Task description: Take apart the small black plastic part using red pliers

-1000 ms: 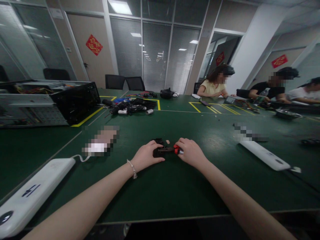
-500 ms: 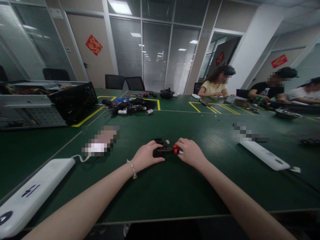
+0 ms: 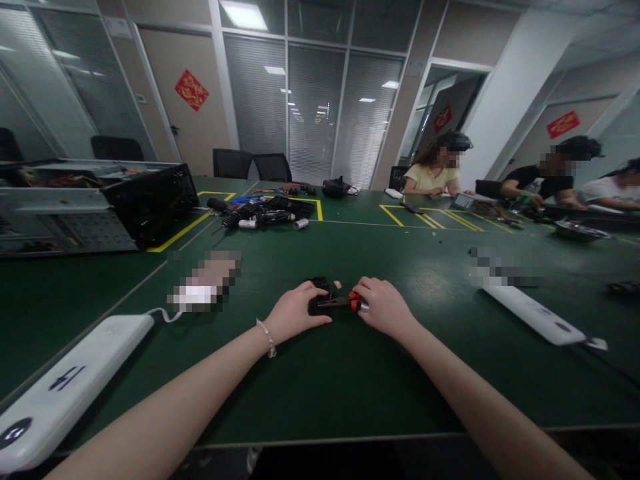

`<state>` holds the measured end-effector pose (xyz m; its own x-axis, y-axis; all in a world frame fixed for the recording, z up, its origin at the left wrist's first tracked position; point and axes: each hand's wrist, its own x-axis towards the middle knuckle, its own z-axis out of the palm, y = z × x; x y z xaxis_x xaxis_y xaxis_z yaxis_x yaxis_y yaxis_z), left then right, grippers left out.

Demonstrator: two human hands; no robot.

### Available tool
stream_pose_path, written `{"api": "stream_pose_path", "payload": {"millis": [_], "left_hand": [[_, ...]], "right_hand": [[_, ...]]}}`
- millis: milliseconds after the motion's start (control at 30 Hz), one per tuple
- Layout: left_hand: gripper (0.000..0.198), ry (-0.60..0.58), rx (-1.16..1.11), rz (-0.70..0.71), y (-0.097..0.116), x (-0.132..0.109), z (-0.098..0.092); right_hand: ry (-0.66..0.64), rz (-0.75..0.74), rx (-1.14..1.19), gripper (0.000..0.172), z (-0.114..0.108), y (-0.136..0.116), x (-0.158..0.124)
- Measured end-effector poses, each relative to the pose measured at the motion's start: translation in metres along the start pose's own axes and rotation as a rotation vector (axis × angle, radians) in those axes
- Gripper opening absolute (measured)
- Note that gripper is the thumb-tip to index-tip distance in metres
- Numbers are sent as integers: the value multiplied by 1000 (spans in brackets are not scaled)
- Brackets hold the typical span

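Scene displaced slightly right in frame. Left power bank slightly higher; right power bank slightly lower, together with right end of table front edge. Left hand, dark part, right hand, pliers displaced right; pliers marginally lower. Independent motion of pliers: not determinable.

On the left of the green table, an open computer case with wires inside; nearer, a white power bank joined by a cable to a blurred flat object. Farther back, a heap of tools beside yellow tape; to the right, another white power bank, with three people beyond. Behind, black chairs and a door bearing a red paper diamond.
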<state>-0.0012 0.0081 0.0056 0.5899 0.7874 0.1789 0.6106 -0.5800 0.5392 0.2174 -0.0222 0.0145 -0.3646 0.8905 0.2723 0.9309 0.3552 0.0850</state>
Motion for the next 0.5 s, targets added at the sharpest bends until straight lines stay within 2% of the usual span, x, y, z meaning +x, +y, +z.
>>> {"api": "stream_pose_path", "payload": {"millis": [500], "left_hand": [[49,-4,-11,-29,0,0,-1]], "right_hand": [[21,-6,22,23,-2,1,-1]]}}
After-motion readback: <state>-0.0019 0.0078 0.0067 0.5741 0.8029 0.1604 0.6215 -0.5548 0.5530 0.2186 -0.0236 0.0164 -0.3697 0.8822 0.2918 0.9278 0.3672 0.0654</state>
